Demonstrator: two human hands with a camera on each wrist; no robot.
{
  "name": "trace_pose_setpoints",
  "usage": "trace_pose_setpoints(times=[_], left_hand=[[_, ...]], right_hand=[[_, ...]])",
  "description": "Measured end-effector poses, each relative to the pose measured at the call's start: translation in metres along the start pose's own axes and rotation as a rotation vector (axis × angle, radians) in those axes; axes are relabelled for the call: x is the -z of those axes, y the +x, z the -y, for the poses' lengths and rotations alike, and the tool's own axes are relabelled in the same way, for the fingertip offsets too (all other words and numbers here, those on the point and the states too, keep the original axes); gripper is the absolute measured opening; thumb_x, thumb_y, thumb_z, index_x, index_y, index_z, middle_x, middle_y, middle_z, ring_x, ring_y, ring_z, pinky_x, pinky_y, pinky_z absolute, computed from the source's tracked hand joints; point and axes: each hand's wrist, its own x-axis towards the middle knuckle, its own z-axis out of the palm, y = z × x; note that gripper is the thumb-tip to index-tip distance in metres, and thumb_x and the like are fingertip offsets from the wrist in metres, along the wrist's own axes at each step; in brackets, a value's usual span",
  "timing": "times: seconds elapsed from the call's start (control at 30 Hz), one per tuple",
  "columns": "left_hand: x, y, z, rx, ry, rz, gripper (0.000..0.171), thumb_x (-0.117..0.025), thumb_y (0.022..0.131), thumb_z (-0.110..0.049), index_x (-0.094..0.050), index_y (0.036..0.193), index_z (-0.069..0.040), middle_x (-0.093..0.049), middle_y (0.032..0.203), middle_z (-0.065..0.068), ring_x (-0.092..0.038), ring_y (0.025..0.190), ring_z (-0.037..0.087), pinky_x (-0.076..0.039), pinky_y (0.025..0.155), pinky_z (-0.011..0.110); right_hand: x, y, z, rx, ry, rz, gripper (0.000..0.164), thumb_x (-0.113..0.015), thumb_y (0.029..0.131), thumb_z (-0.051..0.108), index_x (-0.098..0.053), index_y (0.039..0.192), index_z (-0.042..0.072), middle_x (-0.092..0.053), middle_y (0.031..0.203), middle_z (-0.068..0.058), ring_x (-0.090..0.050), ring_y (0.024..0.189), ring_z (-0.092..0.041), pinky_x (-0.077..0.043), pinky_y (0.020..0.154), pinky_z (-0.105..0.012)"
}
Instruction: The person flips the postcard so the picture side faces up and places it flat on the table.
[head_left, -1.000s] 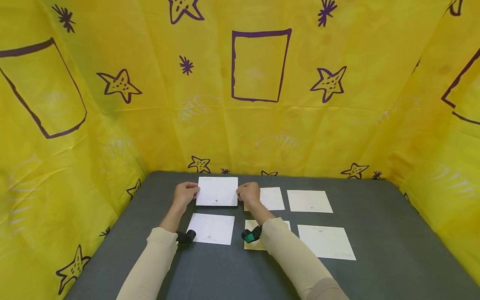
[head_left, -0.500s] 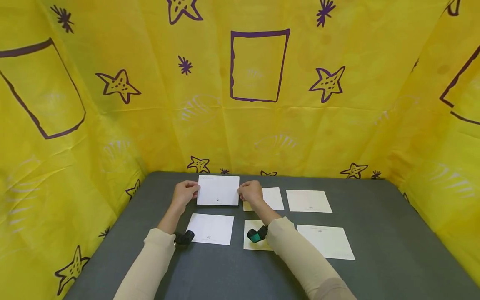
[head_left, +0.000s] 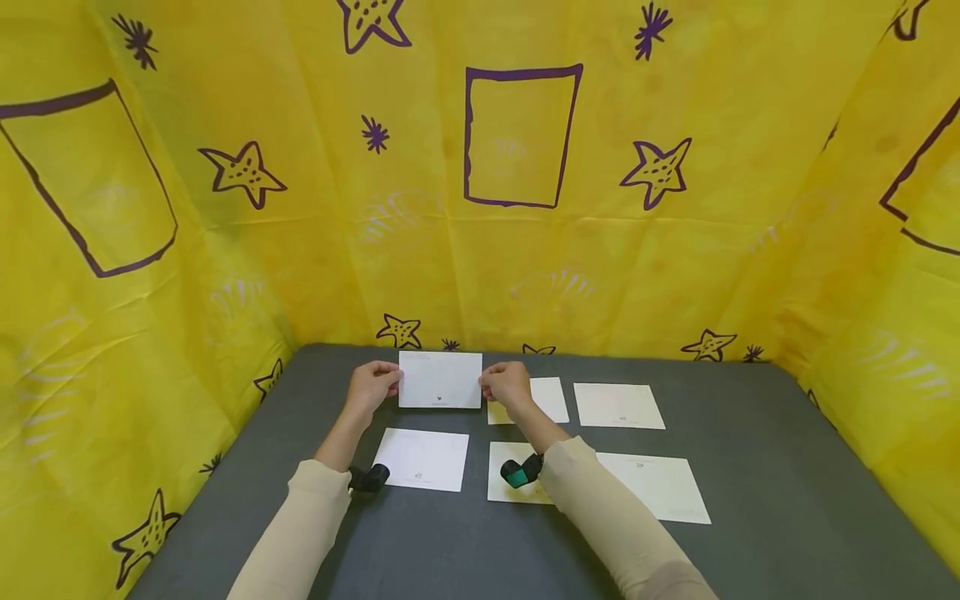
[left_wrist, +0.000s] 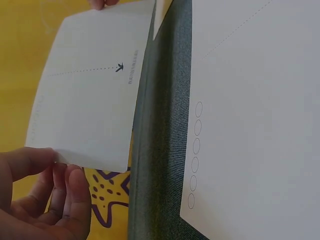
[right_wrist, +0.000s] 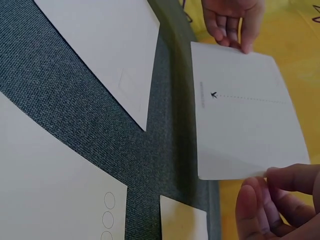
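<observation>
Both hands hold one white postcard (head_left: pixel 440 380) by its opposite short edges, above the far left of the table. My left hand (head_left: pixel 371 387) pinches its left edge between thumb and fingers. At the right edge, my right hand (head_left: pixel 508 387) pinches likewise. The postcard's visible side carries a dotted line, a small dark bird print (left_wrist: pixel 120 67) and faint ovals along one edge. In the wrist views it stands tilted up, apart from the dark cloth; its other side is hidden.
More postcards lie flat on the dark table (head_left: pixel 420 550): one front left (head_left: pixel 422 460), one back right (head_left: pixel 619 406), one front right (head_left: pixel 667 492). My right hand and arm partly cover a back-middle postcard (head_left: pixel 551 400) and a front-middle postcard (head_left: pixel 502 487). A yellow patterned curtain (head_left: pixel 420 275) encloses the table.
The held postcard has risen slightly and shifted a little to the right, both hands moving with it. The postcards on the table stay where they were.
</observation>
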Motion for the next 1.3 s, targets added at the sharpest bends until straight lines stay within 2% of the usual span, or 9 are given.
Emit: trace_pose_setpoints(times=[0.2,0.3,0.43,0.57,0.7,0.93,1.17,1.3], left_hand=[[-0.0008,-0.0017,0.0029,0.006,-0.002,-0.003,0.027,-0.061,0.095,-0.013,-0.062,0.115,0.006,-0.064,0.101,0.016,-0.061,0.083,0.020,-0.057,0.085,0.034],[-0.0006,-0.0019,0.0029,-0.010,-0.013,-0.006,0.027,-0.062,0.094,-0.012,-0.063,0.114,0.006,-0.065,0.099,0.016,-0.061,0.081,0.018,-0.057,0.081,0.031],[-0.0003,-0.0014,0.0018,-0.023,-0.027,-0.011,0.025,-0.062,0.094,-0.011,-0.063,0.112,0.006,-0.066,0.093,0.012,-0.060,0.076,0.013,-0.056,0.074,0.024],[0.0006,-0.0019,0.0013,-0.026,-0.033,-0.014,0.025,-0.062,0.094,-0.011,-0.063,0.111,0.007,-0.066,0.093,0.012,-0.061,0.077,0.015,-0.058,0.081,0.032],[0.0019,-0.0025,0.0025,-0.037,-0.043,-0.014,0.026,-0.062,0.094,-0.010,-0.063,0.112,0.008,-0.067,0.093,0.013,-0.062,0.079,0.017,-0.057,0.086,0.038],[0.0040,-0.0056,0.0017,-0.023,-0.037,-0.025,0.024,-0.064,0.093,-0.011,-0.064,0.109,0.006,-0.066,0.093,0.011,-0.060,0.076,0.016,-0.055,0.077,0.029],[0.0068,-0.0073,0.0017,-0.031,-0.024,-0.016,0.025,-0.065,0.093,-0.014,-0.065,0.109,0.005,-0.068,0.095,0.011,-0.064,0.082,0.023,-0.055,0.085,0.041],[0.0076,-0.0077,0.0018,-0.031,-0.026,-0.008,0.026,-0.065,0.093,-0.016,-0.065,0.110,0.005,-0.068,0.098,0.013,-0.064,0.086,0.026,-0.056,0.081,0.033]], right_hand=[[0.0005,-0.0026,-0.0006,-0.007,0.026,-0.001,0.011,-0.065,0.084,0.001,-0.070,0.088,-0.007,-0.063,0.069,-0.007,-0.058,0.056,-0.013,-0.056,0.057,-0.025],[0.0008,-0.0020,-0.0002,-0.002,0.037,-0.002,0.011,-0.065,0.085,0.002,-0.071,0.089,-0.007,-0.064,0.070,-0.007,-0.058,0.056,-0.014,-0.055,0.056,-0.024],[0.0014,0.0002,0.0008,0.000,0.037,-0.008,0.013,-0.065,0.086,0.004,-0.071,0.092,-0.007,-0.066,0.074,-0.009,-0.062,0.062,-0.018,-0.059,0.064,-0.031],[0.0015,0.0010,0.0019,0.000,0.041,-0.010,0.013,-0.066,0.087,0.004,-0.071,0.093,-0.006,-0.067,0.077,-0.011,-0.065,0.065,-0.020,-0.060,0.072,-0.037],[0.0005,0.0015,0.0014,-0.002,0.052,-0.010,0.012,-0.066,0.087,0.004,-0.072,0.092,-0.005,-0.067,0.077,-0.010,-0.064,0.065,-0.020,-0.060,0.070,-0.035],[-0.0020,0.0000,0.0010,-0.011,0.049,-0.022,0.012,-0.069,0.087,0.006,-0.072,0.093,-0.004,-0.069,0.081,-0.012,-0.065,0.069,-0.022,-0.057,0.063,-0.024],[-0.0024,-0.0006,0.0001,-0.006,0.050,-0.028,0.014,-0.069,0.088,0.008,-0.072,0.094,-0.004,-0.069,0.080,-0.011,-0.067,0.073,-0.025,-0.059,0.067,-0.027],[-0.0025,-0.0003,-0.0003,0.004,0.057,-0.029,0.014,-0.067,0.089,0.009,-0.072,0.094,-0.004,-0.069,0.078,-0.011,-0.069,0.075,-0.029,-0.060,0.068,-0.028]])
